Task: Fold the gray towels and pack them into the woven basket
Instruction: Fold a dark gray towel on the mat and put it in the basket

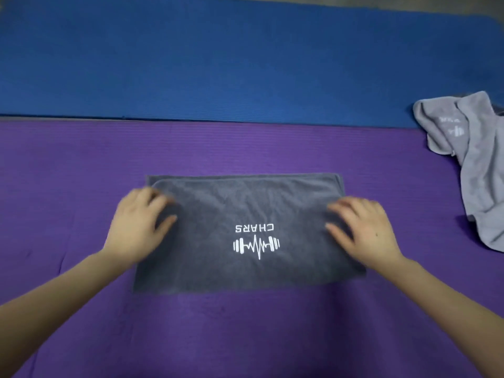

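Folded dark gray towel (245, 208) centred on purple mat (81, 159). Left hand (139, 225) at its 9 o'clock end, right hand (362, 230) at 3 o'clock: fingers spread flat, gripping nothing, likely smoothing the fold. Woven basket unseen.

The folded towel (207, 257) lies on the near mat (245, 148), a crumpled towel (480, 165) to its right, the far mat (218, 64) behind.

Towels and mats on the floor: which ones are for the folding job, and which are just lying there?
For the job: dark gray towel, folded, with the left hand and right hand resting on it; light gray towel, crumpled at the right.
Just lying there: purple mat; blue mat. No basket in view.
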`<state>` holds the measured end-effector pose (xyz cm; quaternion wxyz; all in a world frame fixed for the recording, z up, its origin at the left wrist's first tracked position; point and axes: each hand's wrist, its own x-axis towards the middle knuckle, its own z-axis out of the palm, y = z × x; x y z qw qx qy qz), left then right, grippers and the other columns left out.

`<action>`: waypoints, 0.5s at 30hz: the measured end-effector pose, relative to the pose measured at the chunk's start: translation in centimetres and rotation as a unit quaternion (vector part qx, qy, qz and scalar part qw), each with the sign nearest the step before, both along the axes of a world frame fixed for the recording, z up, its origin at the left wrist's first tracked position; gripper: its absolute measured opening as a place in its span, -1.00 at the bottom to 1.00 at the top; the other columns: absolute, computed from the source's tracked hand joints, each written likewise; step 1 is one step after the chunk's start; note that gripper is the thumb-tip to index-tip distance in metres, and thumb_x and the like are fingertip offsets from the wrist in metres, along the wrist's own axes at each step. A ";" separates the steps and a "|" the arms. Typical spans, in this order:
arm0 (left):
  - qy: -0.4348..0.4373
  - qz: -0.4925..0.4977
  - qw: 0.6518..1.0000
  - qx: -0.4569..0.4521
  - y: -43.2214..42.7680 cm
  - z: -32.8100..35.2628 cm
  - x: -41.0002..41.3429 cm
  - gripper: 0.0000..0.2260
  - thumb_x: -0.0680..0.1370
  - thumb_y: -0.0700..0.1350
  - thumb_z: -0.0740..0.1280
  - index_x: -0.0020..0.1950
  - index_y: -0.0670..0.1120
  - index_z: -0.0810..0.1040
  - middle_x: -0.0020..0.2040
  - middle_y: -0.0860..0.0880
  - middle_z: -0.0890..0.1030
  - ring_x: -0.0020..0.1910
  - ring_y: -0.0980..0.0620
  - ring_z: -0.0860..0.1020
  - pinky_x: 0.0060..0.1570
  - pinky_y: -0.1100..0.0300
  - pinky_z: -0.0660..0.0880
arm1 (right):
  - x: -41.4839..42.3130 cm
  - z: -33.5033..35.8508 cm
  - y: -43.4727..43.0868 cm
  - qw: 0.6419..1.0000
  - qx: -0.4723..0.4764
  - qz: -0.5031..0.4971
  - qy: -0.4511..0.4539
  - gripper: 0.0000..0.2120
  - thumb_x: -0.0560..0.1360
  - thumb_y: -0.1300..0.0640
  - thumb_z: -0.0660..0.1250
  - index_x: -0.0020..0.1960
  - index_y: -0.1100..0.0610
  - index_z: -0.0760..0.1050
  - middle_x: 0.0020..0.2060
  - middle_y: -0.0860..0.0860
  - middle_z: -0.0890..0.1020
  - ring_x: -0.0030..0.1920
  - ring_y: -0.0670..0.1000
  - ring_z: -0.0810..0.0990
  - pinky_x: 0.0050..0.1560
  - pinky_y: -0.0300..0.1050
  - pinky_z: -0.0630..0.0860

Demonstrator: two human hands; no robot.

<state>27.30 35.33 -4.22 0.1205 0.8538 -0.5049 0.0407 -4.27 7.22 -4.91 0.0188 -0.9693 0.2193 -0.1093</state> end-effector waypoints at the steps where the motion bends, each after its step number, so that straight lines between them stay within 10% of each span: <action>1: 0.004 -0.061 0.998 0.020 1.5 -0.1 -1.3 -0.67 0.47 0.09 0.21 -0.05 -0.14 0.59 -0.11 -0.14 0.54 -0.17 -0.19 0.50 -0.10 0.01 0.40 | -1.4 -0.2 1.3 0.998 0.002 0.062 0.017 -0.58 0.50 -0.16 0.17 0.14 0.11 0.56 0.05 0.10 0.60 0.03 0.12 0.52 0.07 0.03 0.37; 8: 0.039 -0.159 0.971 0.175 8.9 -2.3 -5.9 -0.47 0.49 0.30 0.09 0.22 -0.03 0.54 0.17 -0.10 0.50 0.11 -0.05 0.48 0.01 0.06 0.55 | -7.3 -3.3 3.0 0.975 0.021 0.146 0.164 -0.52 0.59 -0.20 -0.03 0.32 0.03 0.41 0.30 0.03 0.51 0.32 0.02 0.43 0.36 0.08 0.17; 12: 0.036 -0.175 0.973 0.150 8.7 -2.4 -4.6 -0.61 0.38 -0.05 0.43 0.19 -0.06 0.50 0.10 -0.08 0.51 0.00 -0.09 0.54 -0.14 0.06 0.61 | -7.0 -3.5 3.0 0.983 0.023 0.119 0.136 -0.68 0.59 0.14 0.02 0.31 0.07 0.32 0.24 0.01 0.57 0.22 0.03 0.56 0.29 0.08 0.25; 15: 0.038 -0.165 0.979 0.113 8.6 -1.5 -4.2 -0.68 0.33 -0.24 0.29 0.06 -0.04 0.41 -0.13 -0.04 0.58 -0.28 -0.07 0.62 -0.38 0.21 0.57 | -6.9 -2.4 3.7 0.987 0.042 0.099 0.116 -0.62 0.44 0.23 0.09 0.24 0.09 0.37 0.14 0.03 0.63 0.12 0.01 0.63 0.23 0.06 0.27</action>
